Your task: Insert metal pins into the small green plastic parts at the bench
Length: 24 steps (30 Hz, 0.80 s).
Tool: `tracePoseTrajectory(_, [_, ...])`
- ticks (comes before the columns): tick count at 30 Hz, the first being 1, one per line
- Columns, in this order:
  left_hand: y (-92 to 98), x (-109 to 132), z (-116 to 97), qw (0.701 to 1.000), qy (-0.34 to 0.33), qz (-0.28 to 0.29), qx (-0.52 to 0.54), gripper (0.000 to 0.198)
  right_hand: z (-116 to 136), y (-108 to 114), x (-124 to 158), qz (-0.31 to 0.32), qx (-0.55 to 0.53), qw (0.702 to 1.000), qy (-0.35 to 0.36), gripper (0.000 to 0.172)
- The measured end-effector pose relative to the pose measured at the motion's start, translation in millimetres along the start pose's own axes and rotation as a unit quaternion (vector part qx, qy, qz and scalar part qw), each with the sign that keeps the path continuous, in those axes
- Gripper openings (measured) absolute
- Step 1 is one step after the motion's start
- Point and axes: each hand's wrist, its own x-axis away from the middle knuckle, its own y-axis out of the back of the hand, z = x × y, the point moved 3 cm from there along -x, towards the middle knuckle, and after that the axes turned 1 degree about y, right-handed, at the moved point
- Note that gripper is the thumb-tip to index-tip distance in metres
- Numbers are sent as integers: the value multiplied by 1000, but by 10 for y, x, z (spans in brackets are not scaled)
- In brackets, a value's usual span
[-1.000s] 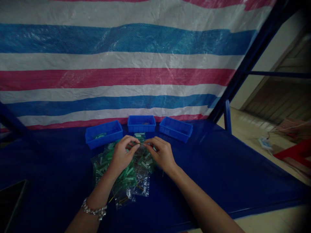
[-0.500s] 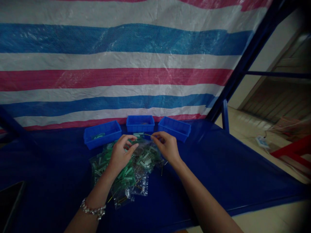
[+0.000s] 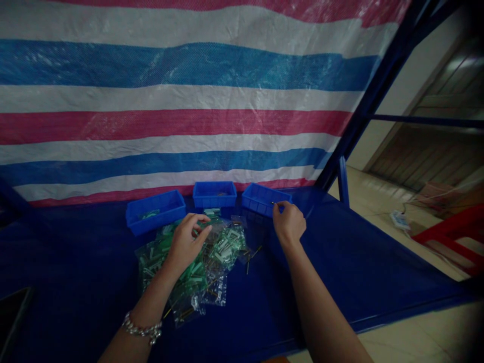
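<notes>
My left hand point(image 3: 186, 242) rests curled on a pile of clear plastic bags point(image 3: 189, 267) filled with small green parts, thumb and forefinger pinched on a bag's top edge. My right hand point(image 3: 289, 222) is raised at the near rim of the right blue bin point(image 3: 264, 198), fingers pinched on a thin dark pin whose tip shows over the bin. A few loose pins point(image 3: 251, 254) lie on the blue table point(image 3: 359, 272) just right of the bags.
Three blue bins stand in a row at the table's back: the left bin point(image 3: 155, 210) holds some green parts, the middle bin point(image 3: 214, 194) sits behind the bags. A striped tarp hangs behind. A dark flat object point(image 3: 11, 312) lies at the left edge.
My right hand left the bag pile and moved right and back to the right bin with a pin. The left hand stayed on the bags.
</notes>
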Motion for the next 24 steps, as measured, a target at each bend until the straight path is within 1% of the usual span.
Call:
tracePoseTrajectory(3, [-2, -2, -9, 1000, -5, 4, -2, 14, -14, -3, -8, 4, -4, 1000, -4, 27])
tracePoseTrajectory(10, [2, 3, -19, 1000, -13, 2, -5, 12, -30, -13, -13, -4, -17, 1000, 15, 28])
tracePoseTrajectory(17, [1, 2, -22, 1000, -14, 5, -10, 12, -45, -22, -13, 11, -28, 1000, -8, 27])
tracePoseTrajectory(20, [-3, 3, -22, 1000, -15, 6, -13, 13, -42, -28, -7, 16, -38, 999, -6, 27])
tracePoseTrajectory(22, [0, 4, -27, 1000, -18, 3, -14, 12, -36, -23, -20, 5, -55, 998, 3, 28])
tracePoseTrajectory(24, [4, 5, -35, 1000, -21, 2, -17, 12, -30, -1, -51, -11, -94, 995, 25, 34])
